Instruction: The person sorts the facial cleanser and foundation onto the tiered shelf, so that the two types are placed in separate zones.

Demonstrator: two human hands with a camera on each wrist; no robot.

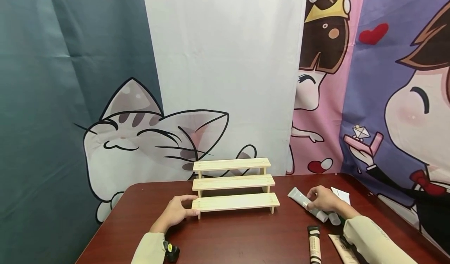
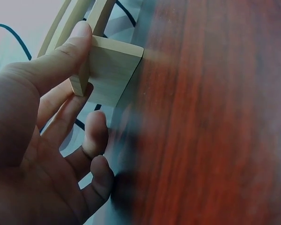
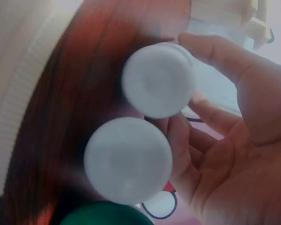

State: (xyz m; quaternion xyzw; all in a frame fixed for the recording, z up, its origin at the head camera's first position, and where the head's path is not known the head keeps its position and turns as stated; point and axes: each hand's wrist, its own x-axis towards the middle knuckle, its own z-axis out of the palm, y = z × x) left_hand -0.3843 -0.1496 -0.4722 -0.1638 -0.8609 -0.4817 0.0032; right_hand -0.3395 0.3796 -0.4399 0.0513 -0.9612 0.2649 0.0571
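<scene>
A pale wooden three-tier stand (image 1: 235, 202) stands on the table, with my left hand (image 1: 174, 214) at its left end. Thumb and fingers of that hand pinch the end of the lowest board (image 2: 80, 80); the two outer fingers curl free of it. On the right, my right hand (image 1: 325, 200) holds a light grey tube (image 1: 298, 196) lying aslant, thumb on its near side. Its white round cap (image 3: 159, 80) faces the right wrist camera. Close beside it is a second white cap (image 3: 128, 160), its tube partly hidden by the hand.
A green cap (image 3: 107, 216) shows below the white ones. Nearer the front lie a black-and-cream tube (image 1: 314, 243) and a beige tube (image 1: 341, 249), partly covered by the right sleeve (image 1: 376, 238). A printed curtain (image 1: 225, 61) hangs behind the dark red table (image 1: 225, 240).
</scene>
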